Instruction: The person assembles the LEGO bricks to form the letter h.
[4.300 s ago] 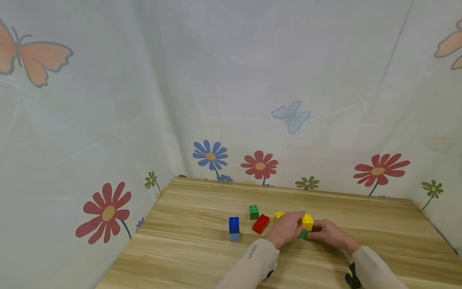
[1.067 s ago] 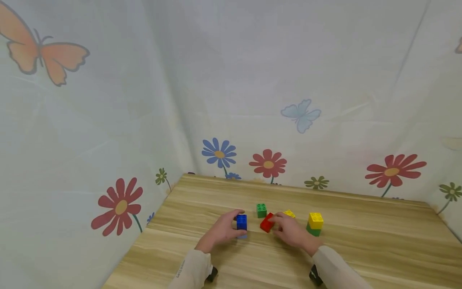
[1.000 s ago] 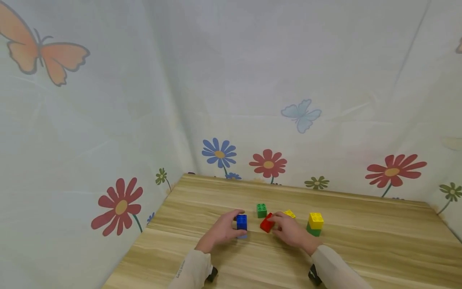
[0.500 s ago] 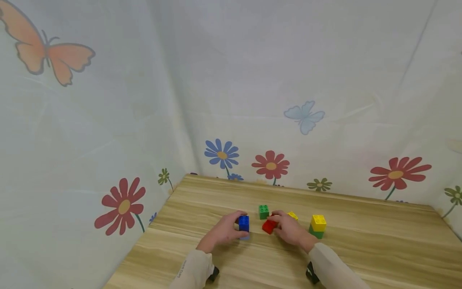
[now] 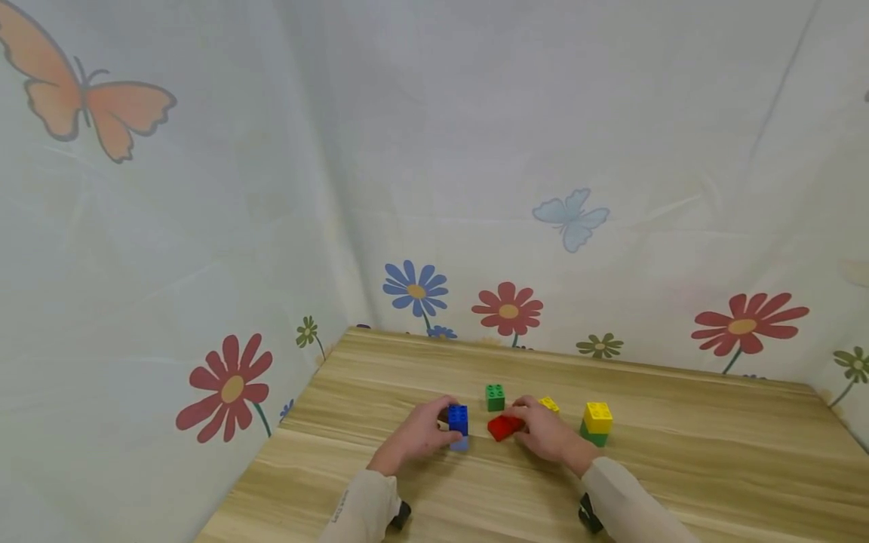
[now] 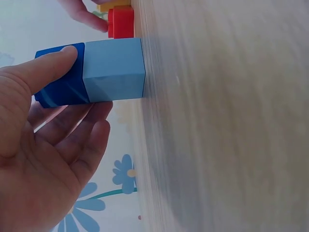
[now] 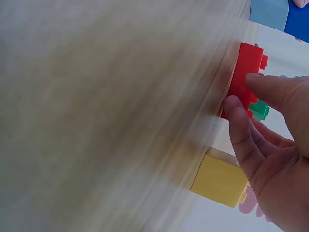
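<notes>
My left hand [image 5: 417, 436] grips a dark blue toy building brick [image 5: 459, 419] that sits on a light blue brick [image 5: 459, 443]. In the left wrist view the thumb lies on the dark blue brick's [image 6: 67, 82] side, with fingers behind it; the light blue brick [image 6: 116, 70] stands on the table. To the right, my right hand [image 5: 548, 434] pinches a long red brick [image 5: 501, 428] lying low at the table. The right wrist view has thumb and a fingertip against the red brick [image 7: 244, 67]; its far side is hidden.
A green brick [image 5: 495, 397] stands just behind the red one. Partly hidden behind the right hand is a yellow brick [image 5: 549, 404]. Further right, another yellow brick [image 5: 598, 417] tops a green brick [image 5: 594, 436]. Wood-grain table [image 5: 679, 452], with a printed curtain [image 5: 434, 151] behind.
Both hands have left the yellow-and-green stack and moved left, one to the blue bricks, one to the red brick. Over the last half second the red brick has turned more crosswise.
</notes>
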A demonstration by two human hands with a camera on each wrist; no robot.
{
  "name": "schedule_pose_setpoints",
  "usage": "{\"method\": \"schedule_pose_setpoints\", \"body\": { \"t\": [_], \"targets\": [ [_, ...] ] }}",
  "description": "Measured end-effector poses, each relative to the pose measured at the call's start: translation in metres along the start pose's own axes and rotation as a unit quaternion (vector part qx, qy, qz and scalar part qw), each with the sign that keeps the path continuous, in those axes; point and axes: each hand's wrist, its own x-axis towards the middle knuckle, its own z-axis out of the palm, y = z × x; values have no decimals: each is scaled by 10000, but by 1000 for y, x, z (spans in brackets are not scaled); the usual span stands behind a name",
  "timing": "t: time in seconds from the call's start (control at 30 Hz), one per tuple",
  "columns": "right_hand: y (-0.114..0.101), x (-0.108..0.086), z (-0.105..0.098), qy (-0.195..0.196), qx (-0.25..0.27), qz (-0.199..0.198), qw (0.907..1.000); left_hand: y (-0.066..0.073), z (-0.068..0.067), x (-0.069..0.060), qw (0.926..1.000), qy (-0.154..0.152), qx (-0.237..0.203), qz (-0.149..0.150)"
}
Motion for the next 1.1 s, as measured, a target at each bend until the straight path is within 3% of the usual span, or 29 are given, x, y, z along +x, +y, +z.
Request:
{"method": "schedule_pose_setpoints", "body": {
  "t": [0.6,1.1],
  "targets": [
    [-8,11,1,-405,-279,98,9987,0,0,0,9999,-35,62,92],
    [-9,6,4,-589,-436,-9,9973,2,1,-1,9998,-75,-2,159]
  ]
}}
